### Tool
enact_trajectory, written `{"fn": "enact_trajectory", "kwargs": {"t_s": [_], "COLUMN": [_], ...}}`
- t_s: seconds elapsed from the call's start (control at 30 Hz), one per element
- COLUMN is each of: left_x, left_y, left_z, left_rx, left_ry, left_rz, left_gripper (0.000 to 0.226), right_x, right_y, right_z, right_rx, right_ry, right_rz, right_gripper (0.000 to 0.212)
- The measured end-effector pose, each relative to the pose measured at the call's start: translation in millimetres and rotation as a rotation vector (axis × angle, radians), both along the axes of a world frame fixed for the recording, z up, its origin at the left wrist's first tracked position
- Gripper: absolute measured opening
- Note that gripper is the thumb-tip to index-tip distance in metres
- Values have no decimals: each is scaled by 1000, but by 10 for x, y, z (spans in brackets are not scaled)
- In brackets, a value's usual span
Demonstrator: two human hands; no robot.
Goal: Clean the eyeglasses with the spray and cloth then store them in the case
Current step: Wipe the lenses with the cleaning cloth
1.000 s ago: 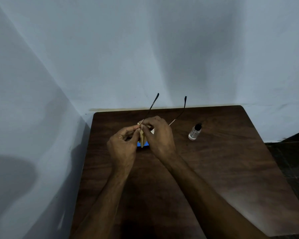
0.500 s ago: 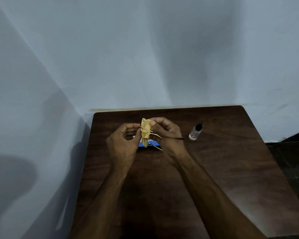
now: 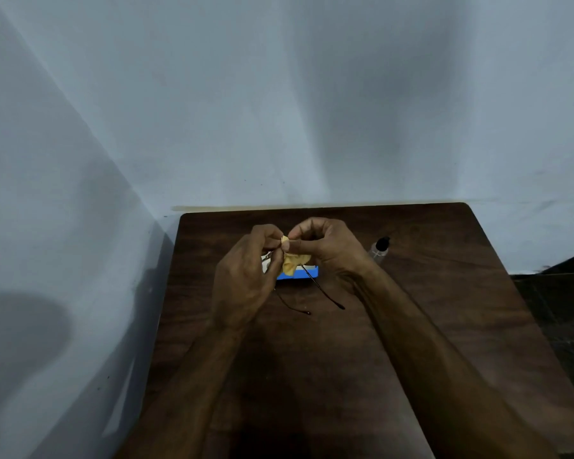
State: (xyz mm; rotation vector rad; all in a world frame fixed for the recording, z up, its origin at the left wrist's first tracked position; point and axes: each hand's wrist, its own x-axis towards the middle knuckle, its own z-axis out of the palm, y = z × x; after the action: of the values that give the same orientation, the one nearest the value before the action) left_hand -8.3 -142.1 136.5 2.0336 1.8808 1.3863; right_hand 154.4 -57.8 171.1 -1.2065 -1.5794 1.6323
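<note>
My left hand (image 3: 246, 276) holds the front of the thin-framed eyeglasses (image 3: 325, 294) above the table. Their two dark temple arms point down and toward me. My right hand (image 3: 325, 246) pinches a crumpled yellow cloth (image 3: 290, 265) against the glasses between both hands. The lenses are mostly hidden by my fingers and the cloth. A blue case (image 3: 299, 274) lies on the table under my hands, partly covered. The small clear spray bottle (image 3: 379, 248) with a black cap stands just right of my right hand.
The dark wooden table (image 3: 428, 309) sits in a corner, with pale walls behind and to the left. Its right edge drops to a dark tiled floor (image 3: 564, 303).
The glasses were turned over: the temple arms pointed up and away a second ago and now hang toward me. Both hands lifted slightly, with the cloth still pinched between them.
</note>
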Motion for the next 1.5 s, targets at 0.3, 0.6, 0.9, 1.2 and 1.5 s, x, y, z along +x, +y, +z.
{"fn": "enact_trajectory", "kwargs": {"t_s": [0.3,0.6,0.9,1.2,1.5], "left_x": [-45,-37,-193,-235,-245], "left_y": [43,131,216,281,272], "left_z": [-93,-154,-189,-168,-183], "left_rx": [-73,-53,-99,-131,-176], "left_ry": [12,37,81,53,64], "left_rz": [23,-23,24,53,77], "left_gripper": [46,40,22,26,15], "right_x": [22,-96,-75,-105,-87], "right_y": [-127,-100,-191,-189,-176], "right_z": [-224,-151,-132,-122,-26], "right_rx": [98,271,350,459,614], "right_ry": [-124,-237,-388,-476,-457], "right_rz": [-50,-131,-99,-55,0], "right_gripper": [12,8,13,14,14]}}
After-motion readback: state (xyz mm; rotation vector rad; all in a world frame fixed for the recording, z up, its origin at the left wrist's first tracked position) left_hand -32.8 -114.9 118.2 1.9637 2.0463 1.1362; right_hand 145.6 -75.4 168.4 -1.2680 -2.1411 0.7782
